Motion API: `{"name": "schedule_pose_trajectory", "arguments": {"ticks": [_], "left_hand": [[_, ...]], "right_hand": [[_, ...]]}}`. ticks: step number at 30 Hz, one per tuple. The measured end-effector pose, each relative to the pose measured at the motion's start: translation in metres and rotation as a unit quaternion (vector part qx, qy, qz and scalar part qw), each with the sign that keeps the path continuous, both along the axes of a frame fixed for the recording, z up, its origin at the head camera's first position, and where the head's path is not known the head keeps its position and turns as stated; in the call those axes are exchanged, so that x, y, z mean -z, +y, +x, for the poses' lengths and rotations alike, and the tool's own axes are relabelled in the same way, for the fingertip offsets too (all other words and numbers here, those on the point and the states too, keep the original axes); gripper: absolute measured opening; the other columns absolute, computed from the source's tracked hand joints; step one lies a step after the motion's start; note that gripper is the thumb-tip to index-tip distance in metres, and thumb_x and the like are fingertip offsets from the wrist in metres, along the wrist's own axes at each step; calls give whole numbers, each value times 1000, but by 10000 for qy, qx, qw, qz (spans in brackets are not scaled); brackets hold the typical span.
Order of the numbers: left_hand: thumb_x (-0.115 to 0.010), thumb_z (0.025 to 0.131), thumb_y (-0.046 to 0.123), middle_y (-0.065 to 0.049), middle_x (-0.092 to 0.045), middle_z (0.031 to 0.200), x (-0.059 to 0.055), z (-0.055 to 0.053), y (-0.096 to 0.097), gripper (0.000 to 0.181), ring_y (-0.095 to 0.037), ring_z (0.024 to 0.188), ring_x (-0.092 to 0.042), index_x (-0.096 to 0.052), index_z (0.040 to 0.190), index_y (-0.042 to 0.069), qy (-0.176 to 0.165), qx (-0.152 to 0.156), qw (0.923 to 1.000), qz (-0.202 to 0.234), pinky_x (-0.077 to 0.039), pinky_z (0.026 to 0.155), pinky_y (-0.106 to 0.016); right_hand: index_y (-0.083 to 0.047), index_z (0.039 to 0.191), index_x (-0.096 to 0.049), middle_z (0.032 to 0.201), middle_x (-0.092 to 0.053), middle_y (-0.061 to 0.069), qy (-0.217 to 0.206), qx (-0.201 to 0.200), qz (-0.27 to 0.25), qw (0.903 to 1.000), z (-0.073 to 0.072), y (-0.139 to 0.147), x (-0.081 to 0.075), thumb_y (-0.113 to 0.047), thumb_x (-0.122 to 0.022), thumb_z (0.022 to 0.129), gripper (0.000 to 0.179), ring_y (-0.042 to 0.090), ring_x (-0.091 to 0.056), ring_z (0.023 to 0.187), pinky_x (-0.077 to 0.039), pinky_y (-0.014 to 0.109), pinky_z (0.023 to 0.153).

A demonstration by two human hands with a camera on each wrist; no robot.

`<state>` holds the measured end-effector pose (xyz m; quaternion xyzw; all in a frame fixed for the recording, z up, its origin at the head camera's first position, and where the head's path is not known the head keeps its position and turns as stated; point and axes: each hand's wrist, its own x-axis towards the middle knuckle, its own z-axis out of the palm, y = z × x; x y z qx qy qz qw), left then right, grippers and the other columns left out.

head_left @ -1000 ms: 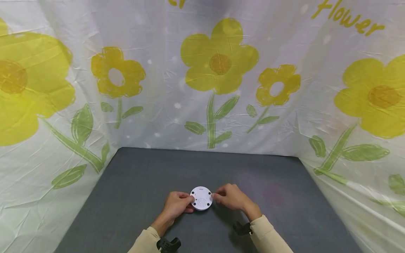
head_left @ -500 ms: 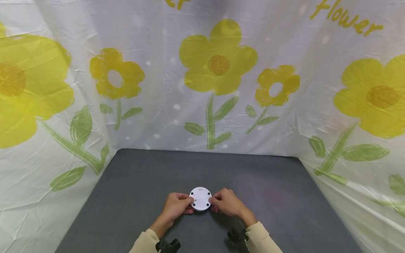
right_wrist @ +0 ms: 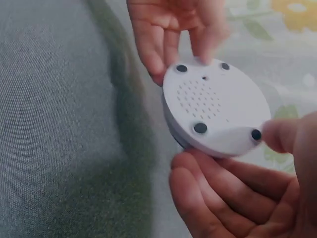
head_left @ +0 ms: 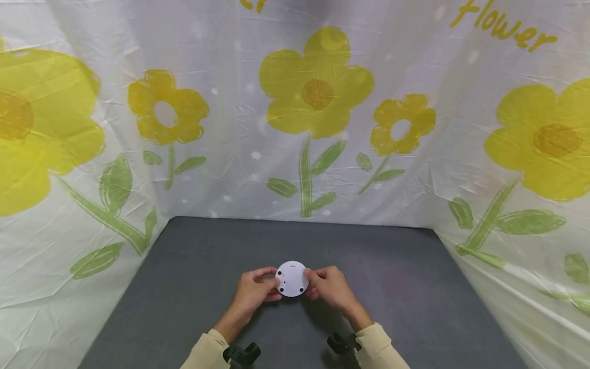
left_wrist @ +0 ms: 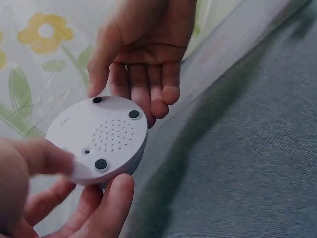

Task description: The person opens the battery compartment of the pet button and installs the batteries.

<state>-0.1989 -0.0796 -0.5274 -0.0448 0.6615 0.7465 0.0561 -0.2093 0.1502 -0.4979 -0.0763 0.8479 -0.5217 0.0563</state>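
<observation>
Both hands hold a round white device point(head_left: 292, 279) with its underside facing up. That face carries a cluster of small speaker holes, a tiny dark hole near the rim and several black rubber feet. My left hand point(head_left: 252, 290) pinches the left rim, thumb on top and fingers beneath, as the left wrist view of the device point(left_wrist: 106, 131) shows. At the opposite rim my right hand point(head_left: 333, 289) has its thumb on the upper face by a rubber foot, with fingers curled under the edge in the right wrist view. The device's other face is hidden below.
A dark grey tabletop point(head_left: 221, 246) lies under the hands. White curtains point(head_left: 230, 169) printed with yellow flowers hang along its back and both sides. Each wrist wears a black camera mount, one on the left point(head_left: 241, 353) and one on the right point(head_left: 342, 343).
The right hand has shifted left and taken a firmer grip on the right rim. Both hands have since moved the device slightly away from the body, and its upper face is tilted a little differently.
</observation>
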Motion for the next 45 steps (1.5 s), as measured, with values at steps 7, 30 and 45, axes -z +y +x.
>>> {"name": "schedule_pose_trajectory", "arguments": {"ticks": [7,30,45], "left_hand": [[-75,104,27,-19,-80,99,-17,-3,1,41,-28,82,-83,-74,125,-8,-18,-194,9996,222,-71,76,-44],[-91,85,1,-21,-78,128,-21,-8,-3,51,-36,119,-77,-73,133,-2,1583,354,9782,-1295,-66,98,-38],[-94,79,-3,-17,-80,121,7,-1,6,64,-31,113,-78,-69,138,-4,2411,501,9172,-3133,-65,99,-44]], "right_hand": [[5,106,-81,84,-80,18,-69,448,-522,9976,0,-3,-7,-33,-67,109,41,24,-79,72,-70,42,71],[1,141,-69,130,-78,18,981,-732,167,9923,-3,13,-11,-12,-87,93,53,29,-78,112,-68,43,95],[7,138,-68,125,-79,20,1373,-1057,1001,9798,-6,13,18,-3,-89,87,56,33,-81,107,-68,47,91]]}}
